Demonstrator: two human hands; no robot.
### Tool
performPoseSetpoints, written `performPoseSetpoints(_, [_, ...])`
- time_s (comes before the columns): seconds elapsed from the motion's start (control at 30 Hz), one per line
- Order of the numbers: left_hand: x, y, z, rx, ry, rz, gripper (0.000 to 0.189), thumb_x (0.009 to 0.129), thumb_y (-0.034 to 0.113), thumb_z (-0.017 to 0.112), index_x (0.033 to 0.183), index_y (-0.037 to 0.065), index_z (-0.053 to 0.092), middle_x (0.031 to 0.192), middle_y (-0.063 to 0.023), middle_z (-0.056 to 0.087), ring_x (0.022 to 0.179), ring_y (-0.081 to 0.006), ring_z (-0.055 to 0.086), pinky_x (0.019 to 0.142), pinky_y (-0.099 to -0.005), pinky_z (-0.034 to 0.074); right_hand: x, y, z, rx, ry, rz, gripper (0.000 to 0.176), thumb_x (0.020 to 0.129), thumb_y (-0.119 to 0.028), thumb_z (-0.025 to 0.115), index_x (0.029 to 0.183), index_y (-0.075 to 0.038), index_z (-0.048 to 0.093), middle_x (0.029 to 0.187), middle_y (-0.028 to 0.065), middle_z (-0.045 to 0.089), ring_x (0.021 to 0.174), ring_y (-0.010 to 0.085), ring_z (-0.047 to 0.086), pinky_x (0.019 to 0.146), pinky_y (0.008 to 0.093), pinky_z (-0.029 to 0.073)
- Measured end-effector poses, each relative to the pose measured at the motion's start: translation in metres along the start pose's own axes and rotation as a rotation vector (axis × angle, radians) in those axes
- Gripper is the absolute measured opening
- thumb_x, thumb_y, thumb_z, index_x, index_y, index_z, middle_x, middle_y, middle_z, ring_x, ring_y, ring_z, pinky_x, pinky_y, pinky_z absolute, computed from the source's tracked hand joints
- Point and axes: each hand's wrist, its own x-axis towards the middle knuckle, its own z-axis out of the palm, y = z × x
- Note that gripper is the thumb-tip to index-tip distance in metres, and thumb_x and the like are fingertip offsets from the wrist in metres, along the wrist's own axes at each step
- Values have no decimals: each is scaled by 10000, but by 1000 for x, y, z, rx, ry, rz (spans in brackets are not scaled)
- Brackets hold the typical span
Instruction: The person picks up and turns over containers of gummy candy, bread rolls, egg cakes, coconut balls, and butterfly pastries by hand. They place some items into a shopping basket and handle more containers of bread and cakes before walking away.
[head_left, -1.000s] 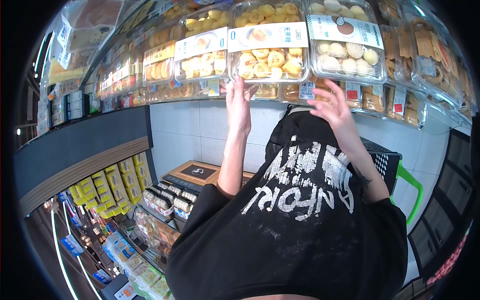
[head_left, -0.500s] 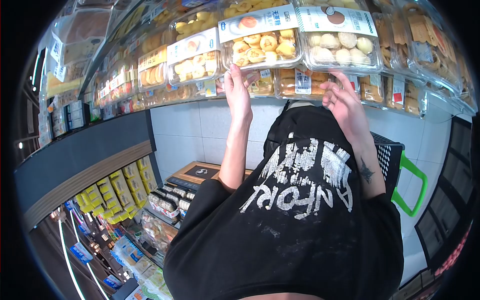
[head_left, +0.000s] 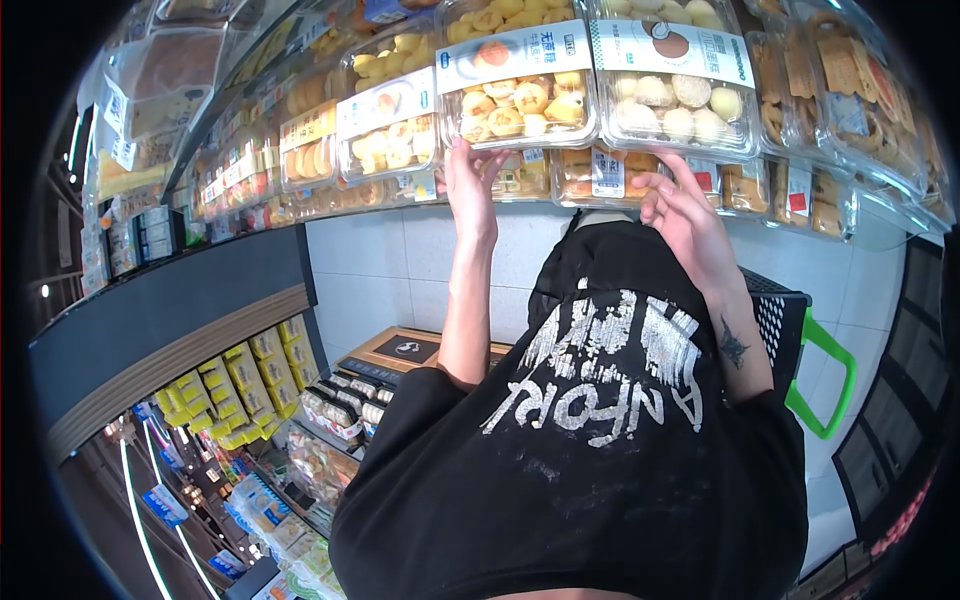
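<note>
My left hand (head_left: 470, 190) is raised to the shelf, its fingertips against the lower edge of a clear plastic box of yellow pastries (head_left: 515, 107) with a white and blue label band. Its fingers are apart, not wrapped around the box. My right hand (head_left: 688, 210) is just below a clear box of pale round balls (head_left: 678, 122), whose band shows a coconut. The index finger reaches toward that box's bottom edge while the others curl loosely around nothing. Whether that fingertip touches the plastic is hard to tell.
More boxed pastries (head_left: 388, 150) line the shelf to the left, with pretzel-like snacks (head_left: 850, 110) at the right. A lower row holds packaged bread (head_left: 570, 178). A black basket with a green handle (head_left: 825, 400) stands at my right. Yellow packages (head_left: 240, 385) hang at lower left.
My left fingertips have slipped slightly lower, from the front of the yellow pastry box to its bottom edge. The boxes have shifted slightly in view. My right hand has barely moved.
</note>
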Motion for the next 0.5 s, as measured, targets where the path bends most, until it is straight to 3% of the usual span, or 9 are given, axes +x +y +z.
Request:
performPoseSetpoints(0.27, [8, -7, -11, 59, -80, 27, 390, 932, 365, 325, 1012, 1, 442, 857, -82, 514, 856, -173, 526, 885, -372, 433, 3, 7, 2, 19, 37, 48, 496, 844, -140, 453, 1300, -79, 268, 1008, 84, 508, 781, 118, 461, 783, 269, 366])
performPoseSetpoints(0.3, [8, -8, -12, 70, -99, 37, 409, 931, 385, 322, 1022, 8, 452, 869, -68, 530, 874, -164, 535, 888, -370, 424, 4, 8, 4, -2, 59, 69, 445, 849, -125, 440, 1272, -65, 315, 1002, 79, 510, 785, 114, 467, 780, 264, 373])
performPoseSetpoints(0.43, [7, 2, -27, 91, -197, -60, 401, 923, 389, 350, 1009, 24, 495, 966, -83, 546, 934, -174, 529, 895, -369, 406, 10, 25, 4, -155, -29, 152, 328, 870, -100, 418, 1189, -27, 410, 995, 67, 507, 802, 111, 490, 776, 251, 392])
performPoseSetpoints(0.5, [1, 14, -45, 27, -281, -203, 396, 917, 391, 362, 1012, 31, 497, 986, -92, 539, 948, -190, 524, 899, -375, 401, 14, 34, 14, -315, -120, 158, 331, 872, -104, 428, 1194, -30, 405, 997, 64, 503, 819, 113, 498, 779, 249, 392])
